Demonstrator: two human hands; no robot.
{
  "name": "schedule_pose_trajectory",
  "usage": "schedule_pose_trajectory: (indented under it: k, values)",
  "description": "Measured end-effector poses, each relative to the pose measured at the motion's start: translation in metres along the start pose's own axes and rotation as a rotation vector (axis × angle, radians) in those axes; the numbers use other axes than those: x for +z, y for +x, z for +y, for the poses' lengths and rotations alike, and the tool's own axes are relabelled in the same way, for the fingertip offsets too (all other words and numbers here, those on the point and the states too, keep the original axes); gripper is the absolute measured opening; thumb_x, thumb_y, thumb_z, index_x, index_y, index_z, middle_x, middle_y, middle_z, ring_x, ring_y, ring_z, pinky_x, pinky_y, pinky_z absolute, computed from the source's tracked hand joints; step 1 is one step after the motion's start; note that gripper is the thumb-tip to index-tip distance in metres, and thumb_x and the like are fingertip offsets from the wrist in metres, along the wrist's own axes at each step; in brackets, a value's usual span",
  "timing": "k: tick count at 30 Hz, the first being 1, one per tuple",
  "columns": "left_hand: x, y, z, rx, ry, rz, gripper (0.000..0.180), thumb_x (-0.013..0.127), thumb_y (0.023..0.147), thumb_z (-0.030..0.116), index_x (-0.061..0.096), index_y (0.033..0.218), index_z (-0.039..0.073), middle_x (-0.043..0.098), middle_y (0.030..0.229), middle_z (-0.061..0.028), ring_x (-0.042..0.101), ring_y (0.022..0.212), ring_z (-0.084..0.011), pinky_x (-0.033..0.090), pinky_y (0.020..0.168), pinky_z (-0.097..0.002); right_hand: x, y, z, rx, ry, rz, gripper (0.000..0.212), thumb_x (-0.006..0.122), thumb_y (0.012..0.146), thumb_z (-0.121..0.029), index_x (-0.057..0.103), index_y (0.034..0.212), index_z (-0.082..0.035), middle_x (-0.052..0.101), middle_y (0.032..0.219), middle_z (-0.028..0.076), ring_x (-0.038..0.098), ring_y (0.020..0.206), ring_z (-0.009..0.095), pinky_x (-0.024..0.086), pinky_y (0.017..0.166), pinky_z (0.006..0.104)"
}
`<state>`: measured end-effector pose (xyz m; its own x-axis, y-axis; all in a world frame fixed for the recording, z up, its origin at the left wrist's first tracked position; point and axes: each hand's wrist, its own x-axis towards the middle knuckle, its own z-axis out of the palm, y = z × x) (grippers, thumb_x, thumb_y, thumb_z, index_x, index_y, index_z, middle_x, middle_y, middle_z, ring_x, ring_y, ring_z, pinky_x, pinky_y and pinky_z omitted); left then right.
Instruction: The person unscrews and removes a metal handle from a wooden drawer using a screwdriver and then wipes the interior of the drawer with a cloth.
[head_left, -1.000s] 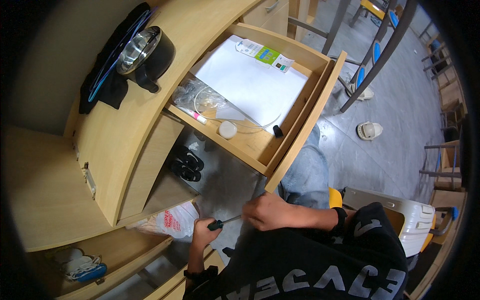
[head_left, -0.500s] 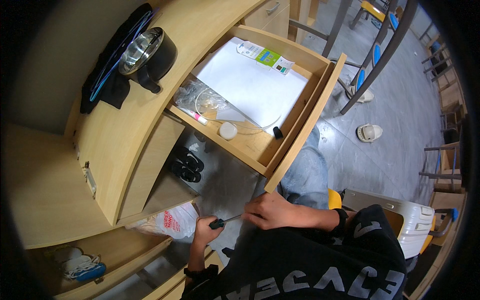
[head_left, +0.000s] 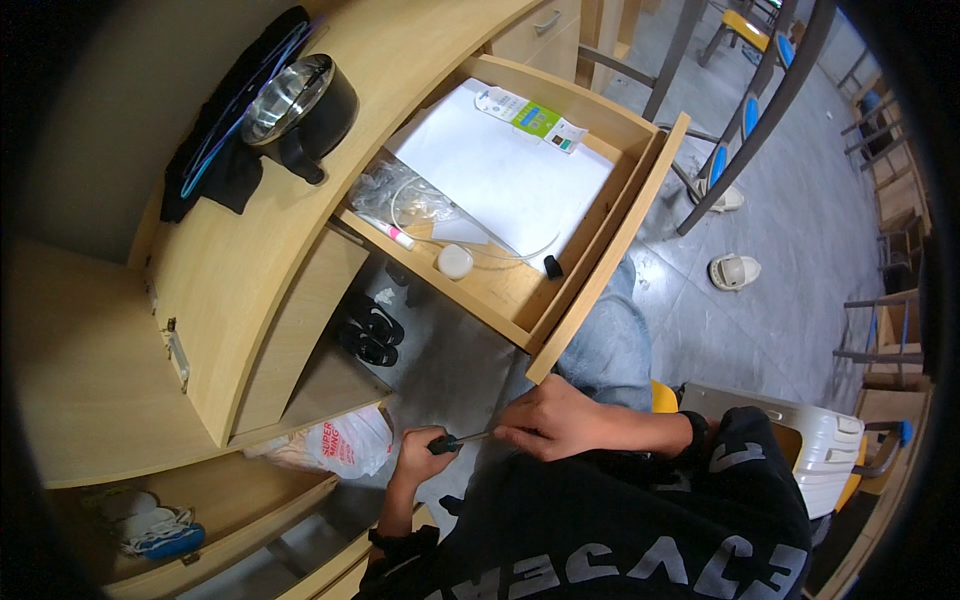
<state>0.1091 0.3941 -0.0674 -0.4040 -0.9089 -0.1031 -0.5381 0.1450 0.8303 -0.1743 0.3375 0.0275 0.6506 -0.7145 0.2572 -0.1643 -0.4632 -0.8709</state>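
A screwdriver [head_left: 449, 442] with a dark green handle and thin metal shaft is held low, in front of my black top. My left hand [head_left: 424, 458] is wrapped round its handle. At the far end of the shaft, my right hand [head_left: 548, 420] has its fingers curled together on the tip; whatever else they pinch is hidden. Just above my right hand is the front corner of an open wooden drawer [head_left: 606, 262]. Inside it lie white paper [head_left: 500, 165], a green and white card [head_left: 532, 118], a white cable [head_left: 493, 254], a round white lid-like piece [head_left: 455, 262] and a pink and white pen [head_left: 390, 232].
On the desk [head_left: 375, 95] stand a black-and-steel mug [head_left: 325, 118] and dark cloth with blue hangers [head_left: 212, 165]. Black sandals [head_left: 368, 328] and a plastic bag [head_left: 350, 442] lie below. A silver suitcase [head_left: 830, 450] stands at right, a pale clog [head_left: 735, 271] on the floor.
Both hands have shifted slightly right with the screwdriver, and the left wrist has turned a little. The drawer and its contents look unchanged.
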Motion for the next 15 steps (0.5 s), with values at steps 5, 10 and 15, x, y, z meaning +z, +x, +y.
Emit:
schedule_pose_trajectory:
  k: [5, 10, 15]
  values:
    - [-0.006, -0.007, 0.000, -0.079, 0.048, 0.010, 0.023, 0.075, 0.067, 0.008, 0.055, 0.064, -0.002, 0.049, 0.055, -0.0129, 0.050, 0.048, -0.0217, 0.039, 0.049, -0.0315, -0.030, 0.002, -0.014, 0.034, 0.070, -0.020, 0.020, 0.061, 0.083, -0.013, 0.057, 0.066, -0.002, 0.053, 0.058, 0.015, 0.056, 0.057, 0.034, 0.043, 0.052, 0.0418]
    - [-0.006, -0.006, 0.001, -0.113, 0.025, 0.025, 0.023, 0.076, 0.069, 0.010, 0.057, 0.066, -0.003, 0.050, 0.055, -0.0126, 0.049, 0.048, -0.0207, 0.039, 0.049, -0.0306, -0.052, 0.005, -0.026, -0.022, 0.138, 0.011, 0.018, 0.062, 0.082, -0.009, 0.056, 0.067, -0.001, 0.051, 0.057, 0.014, 0.055, 0.054, 0.032, 0.042, 0.051, 0.0400]
    - [-0.002, -0.004, 0.002, -0.092, 0.013, 0.032, 0.023, 0.076, 0.070, 0.011, 0.057, 0.066, -0.003, 0.051, 0.056, -0.0133, 0.048, 0.047, -0.0215, 0.039, 0.048, -0.0308, -0.068, 0.010, -0.018, -0.176, 0.074, 0.158, 0.009, 0.063, 0.074, -0.006, 0.056, 0.069, -0.002, 0.051, 0.056, 0.010, 0.052, 0.047, 0.025, 0.041, 0.045, 0.0344]
